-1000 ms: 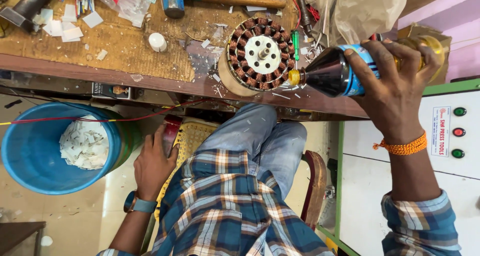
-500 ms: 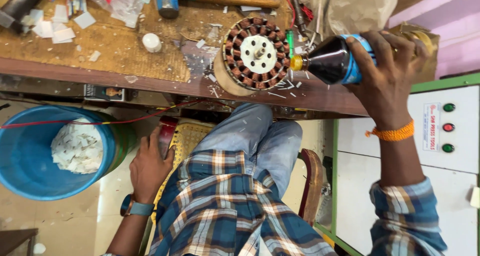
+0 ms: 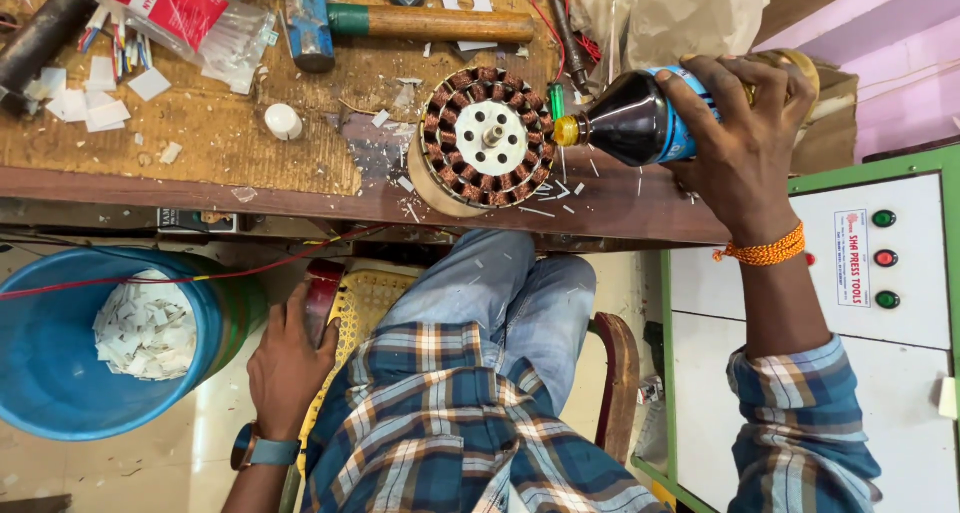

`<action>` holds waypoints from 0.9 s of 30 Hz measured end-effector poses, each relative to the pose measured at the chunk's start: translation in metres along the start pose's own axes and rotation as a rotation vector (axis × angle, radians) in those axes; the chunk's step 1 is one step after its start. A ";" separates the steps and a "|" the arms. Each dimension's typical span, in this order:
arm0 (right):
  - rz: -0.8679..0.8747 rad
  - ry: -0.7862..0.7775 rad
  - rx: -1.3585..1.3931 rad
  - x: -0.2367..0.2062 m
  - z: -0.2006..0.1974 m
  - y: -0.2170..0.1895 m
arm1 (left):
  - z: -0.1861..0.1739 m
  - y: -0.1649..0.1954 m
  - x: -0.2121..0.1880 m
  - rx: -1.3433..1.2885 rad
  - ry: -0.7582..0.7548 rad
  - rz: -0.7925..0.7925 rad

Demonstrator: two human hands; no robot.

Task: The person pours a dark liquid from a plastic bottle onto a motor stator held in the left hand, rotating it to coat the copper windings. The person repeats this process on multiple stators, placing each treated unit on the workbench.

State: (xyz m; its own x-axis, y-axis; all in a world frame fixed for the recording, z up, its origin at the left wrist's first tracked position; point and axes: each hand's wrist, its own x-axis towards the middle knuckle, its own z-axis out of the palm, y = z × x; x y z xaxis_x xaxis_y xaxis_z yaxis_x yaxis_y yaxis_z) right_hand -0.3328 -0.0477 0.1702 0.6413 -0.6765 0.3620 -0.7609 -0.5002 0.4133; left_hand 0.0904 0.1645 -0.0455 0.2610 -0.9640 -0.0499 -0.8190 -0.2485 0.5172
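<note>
Nearest, the left hand (image 3: 290,358) rests curled on a yellow stool (image 3: 365,308) beside a blue bin (image 3: 60,373). On the bench (image 3: 200,188), the right hand (image 3: 745,138) grips a dark bottle (image 3: 625,123) lying sideways, yellow cap toward the round stator (image 3: 485,138). Beyond lies a red-and-white packet (image 3: 165,3); a white rectangular label (image 3: 852,271) sits on the cabinet.

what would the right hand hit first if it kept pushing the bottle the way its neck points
Most likely the round copper-wound motor core. The right hand holds the dark bottle sideways, its yellow tip at the core's rim; depth is unclear, so it may sit slightly above.
</note>
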 end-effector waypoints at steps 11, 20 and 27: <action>-0.021 0.005 0.064 0.016 0.017 0.014 | 0.001 0.001 0.008 0.029 -0.086 -0.076; -0.049 0.016 0.083 0.039 0.026 0.015 | -0.002 0.003 0.011 0.029 -0.025 -0.028; -0.078 -0.007 0.081 0.064 0.033 0.018 | -0.006 0.004 0.013 0.035 -0.087 -0.083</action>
State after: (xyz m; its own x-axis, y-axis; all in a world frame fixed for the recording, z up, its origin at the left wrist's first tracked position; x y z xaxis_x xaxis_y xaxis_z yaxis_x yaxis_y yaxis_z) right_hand -0.3091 -0.1176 0.1736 0.6985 -0.6372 0.3256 -0.7143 -0.5932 0.3713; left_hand 0.0931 0.1512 -0.0391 0.2847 -0.9442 -0.1657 -0.8140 -0.3294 0.4784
